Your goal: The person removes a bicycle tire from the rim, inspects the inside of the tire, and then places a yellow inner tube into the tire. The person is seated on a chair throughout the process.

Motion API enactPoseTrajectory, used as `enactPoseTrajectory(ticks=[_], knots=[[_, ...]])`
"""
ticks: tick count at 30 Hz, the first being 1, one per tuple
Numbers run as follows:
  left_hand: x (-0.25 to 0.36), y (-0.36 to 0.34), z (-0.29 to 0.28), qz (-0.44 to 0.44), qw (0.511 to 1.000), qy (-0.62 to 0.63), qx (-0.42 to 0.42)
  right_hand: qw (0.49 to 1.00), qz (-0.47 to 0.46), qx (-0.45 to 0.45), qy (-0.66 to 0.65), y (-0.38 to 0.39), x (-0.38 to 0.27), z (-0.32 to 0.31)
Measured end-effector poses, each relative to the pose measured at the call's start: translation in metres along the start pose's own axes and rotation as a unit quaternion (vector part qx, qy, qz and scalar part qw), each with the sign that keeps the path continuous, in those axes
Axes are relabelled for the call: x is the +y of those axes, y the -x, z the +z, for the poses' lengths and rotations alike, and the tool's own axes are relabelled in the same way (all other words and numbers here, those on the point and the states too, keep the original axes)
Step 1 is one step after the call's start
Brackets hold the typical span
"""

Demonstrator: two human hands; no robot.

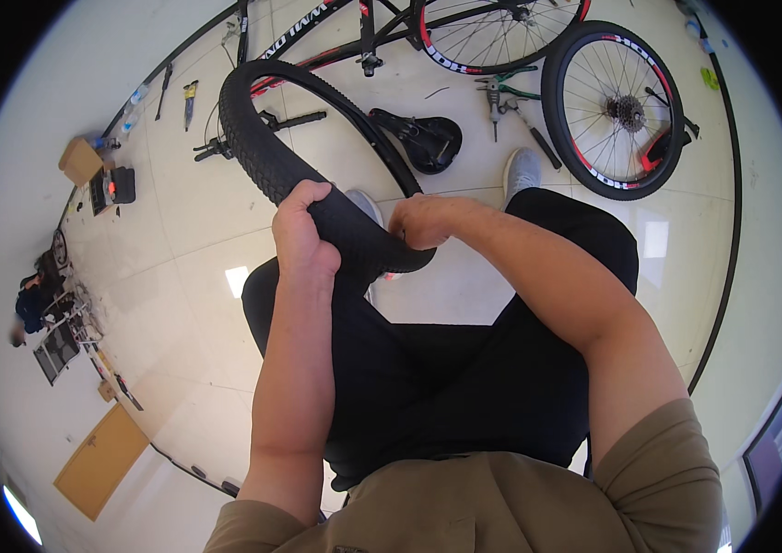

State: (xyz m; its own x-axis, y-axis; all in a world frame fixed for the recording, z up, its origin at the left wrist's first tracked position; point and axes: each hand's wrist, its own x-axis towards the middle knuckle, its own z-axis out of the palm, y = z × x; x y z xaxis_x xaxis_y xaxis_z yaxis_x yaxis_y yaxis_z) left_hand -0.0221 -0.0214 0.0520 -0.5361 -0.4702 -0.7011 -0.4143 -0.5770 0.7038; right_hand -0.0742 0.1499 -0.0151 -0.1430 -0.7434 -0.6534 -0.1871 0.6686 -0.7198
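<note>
A loose black bicycle tyre (pixel 266 157) with a knobbly tread is held up in front of me, tilted, its lower end between my knees. My left hand (pixel 303 235) wraps around its lower left side, thumb lying across the tread. At the lower right bend, my right hand (pixel 426 221) is closed on the tyre's edge with curled fingers. Those fingertips are partly hidden inside the tyre, so whether they also pinch something there cannot be seen. No spokes or wheel rim show within this tyre.
Beyond the tyre lie a bicycle frame (pixel 340 57), a black saddle (pixel 428 143) and a wheel with a cassette (pixel 626 112). Tools including a screwdriver-like driver (pixel 494 103) lie between them. At the left are a toolbox (pixel 114 186) and a cardboard box (pixel 80 161).
</note>
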Motion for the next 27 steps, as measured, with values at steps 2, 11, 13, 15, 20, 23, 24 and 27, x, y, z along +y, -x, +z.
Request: enactPoseTrajectory(ticks=[2, 11, 13, 15, 20, 23, 24, 27], knots=[[0.001, -0.002, -0.001, -0.005, 1.000, 0.003, 0.005, 1.000, -0.014, -0.013, 0.010, -0.003, 0.001, -0.003], [0.005, -0.010, -0.004, 0.012, 1.000, 0.016, 0.008, 0.997, -0.062, 0.022, -0.026, -0.005, 0.003, -0.008], [0.006, -0.006, 0.002, 0.004, 1.000, 0.010, 0.013, 0.991, -0.101, 0.048, -0.076, -0.005, -0.001, -0.009], [0.005, -0.008, 0.001, 0.000, 1.000, 0.016, -0.004, 0.975, -0.117, 0.054, -0.181, -0.002, -0.005, -0.013], [0.004, -0.014, -0.001, 0.006, 0.999, 0.031, 0.007, 0.983, -0.070, 0.020, -0.167, 0.018, -0.021, -0.029], [0.003, -0.011, 0.005, 0.013, 1.000, 0.020, 0.016, 0.985, -0.057, 0.024, -0.159, 0.025, -0.027, -0.033], [0.002, -0.012, 0.005, 0.013, 1.000, 0.015, 0.017, 0.986, -0.056, 0.030, -0.155, 0.025, -0.027, -0.033], [-0.001, -0.012, 0.006, 0.019, 1.000, 0.011, 0.009, 0.989, -0.065, 0.005, -0.130, 0.020, -0.023, -0.034]])
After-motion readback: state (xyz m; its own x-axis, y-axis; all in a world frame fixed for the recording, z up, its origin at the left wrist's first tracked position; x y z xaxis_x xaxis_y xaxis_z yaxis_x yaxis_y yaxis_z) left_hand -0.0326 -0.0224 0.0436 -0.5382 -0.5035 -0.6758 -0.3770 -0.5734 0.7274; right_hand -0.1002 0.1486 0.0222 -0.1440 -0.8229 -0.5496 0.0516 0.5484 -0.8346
